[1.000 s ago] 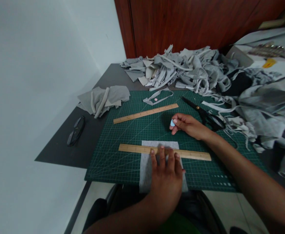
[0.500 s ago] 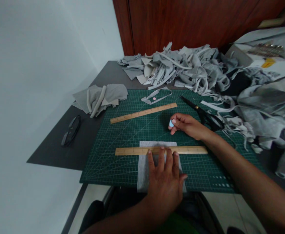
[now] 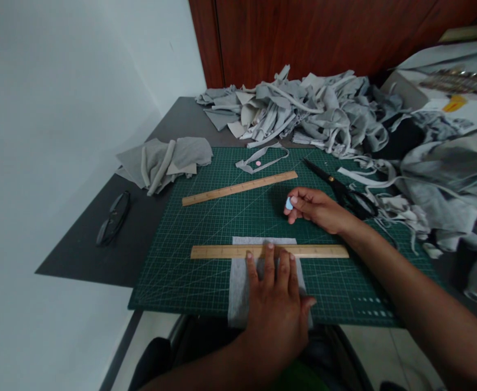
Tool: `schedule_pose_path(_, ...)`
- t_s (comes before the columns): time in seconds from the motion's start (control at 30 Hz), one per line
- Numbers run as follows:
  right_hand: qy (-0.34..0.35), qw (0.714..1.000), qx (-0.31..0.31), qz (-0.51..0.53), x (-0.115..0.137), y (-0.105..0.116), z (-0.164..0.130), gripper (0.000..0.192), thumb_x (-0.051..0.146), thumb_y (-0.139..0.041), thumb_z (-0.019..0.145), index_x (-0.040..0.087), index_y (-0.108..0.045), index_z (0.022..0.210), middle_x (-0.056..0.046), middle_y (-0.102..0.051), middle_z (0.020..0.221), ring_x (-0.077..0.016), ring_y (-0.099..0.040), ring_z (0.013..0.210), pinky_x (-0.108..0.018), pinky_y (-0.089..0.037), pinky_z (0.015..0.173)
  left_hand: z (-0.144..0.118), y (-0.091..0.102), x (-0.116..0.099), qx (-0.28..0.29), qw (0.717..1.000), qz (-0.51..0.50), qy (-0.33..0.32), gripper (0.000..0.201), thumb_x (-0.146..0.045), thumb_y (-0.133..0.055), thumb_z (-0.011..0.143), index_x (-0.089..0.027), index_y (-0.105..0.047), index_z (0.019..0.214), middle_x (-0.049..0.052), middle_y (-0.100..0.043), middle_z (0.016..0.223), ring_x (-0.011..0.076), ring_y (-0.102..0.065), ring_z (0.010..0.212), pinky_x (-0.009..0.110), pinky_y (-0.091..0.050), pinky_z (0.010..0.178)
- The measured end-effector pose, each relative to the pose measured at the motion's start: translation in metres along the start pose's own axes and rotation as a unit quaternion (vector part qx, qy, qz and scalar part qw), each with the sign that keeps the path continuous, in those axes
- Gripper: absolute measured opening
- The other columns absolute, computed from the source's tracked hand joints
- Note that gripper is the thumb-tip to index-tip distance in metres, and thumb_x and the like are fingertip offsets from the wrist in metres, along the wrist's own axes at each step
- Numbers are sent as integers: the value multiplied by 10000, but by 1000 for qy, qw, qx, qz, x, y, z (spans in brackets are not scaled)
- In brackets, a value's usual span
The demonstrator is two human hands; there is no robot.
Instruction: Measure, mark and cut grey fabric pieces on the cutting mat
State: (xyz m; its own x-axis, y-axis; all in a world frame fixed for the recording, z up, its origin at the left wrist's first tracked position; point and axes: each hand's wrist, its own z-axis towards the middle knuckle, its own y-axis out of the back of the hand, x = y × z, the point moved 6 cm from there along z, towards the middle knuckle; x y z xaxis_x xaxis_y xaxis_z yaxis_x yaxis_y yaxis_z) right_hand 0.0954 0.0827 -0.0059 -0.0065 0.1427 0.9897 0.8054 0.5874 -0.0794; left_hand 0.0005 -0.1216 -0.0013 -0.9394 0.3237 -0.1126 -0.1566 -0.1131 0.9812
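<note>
Left hand (image 3: 277,304), low and centre in the frame, lies flat with fingers spread on my white rectangular fabric piece (image 3: 242,282), fingertips touching the long wooden ruler (image 3: 222,251) across its top. Right hand (image 3: 315,209), just above and right, pinches a small pale-blue chalk (image 3: 289,203).

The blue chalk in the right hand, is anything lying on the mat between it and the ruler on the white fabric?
Nothing visible does. The blue chalk in the right hand has only bare green mat between it and the ruler, which the left hand presses onto the white fabric.
</note>
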Motion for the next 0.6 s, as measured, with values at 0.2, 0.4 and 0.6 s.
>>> schedule_pose_path(0.2, -4, 1000, -13, 11, 0, 2, 1, 454, 624, -861, 802, 221, -664, 877, -15, -767, 823, -140, -721, 632, -264, -580, 613, 0, -2, 3, 21, 999, -25, 0, 731, -564, -366, 1071, -78, -424, 1613, 159, -320, 1726, 443, -114, 1631, 767, -213, 1244)
schedule_pose_path(0.4, -5, 1000, -16, 26, -3, 5, 3, 426, 596, -875, 802, 230, -685, 908, -11, -770, 833, -134, -715, 631, -264, -577, 620, 0, -4, 5, 35, 998, -50, -1, 765, -584, -358, 1071, -77, -355, 1643, 140, -278, 1743, 421, -73, 1641, 765, -205, 1254)
schedule_pose_path(0.6, -5, 999, -19, 38, -7, 8, 5, 387, 564, -881, 813, 236, -712, 930, -1, -763, 844, -116, -711, 639, -259, -582, 640, 0, -4, 7, 44, 997, -64, -6, 805, -613, -378, 1056, -83, -317, 1659, 136, -252, 1752, 420, -66, 1643, 761, -187, 1266)
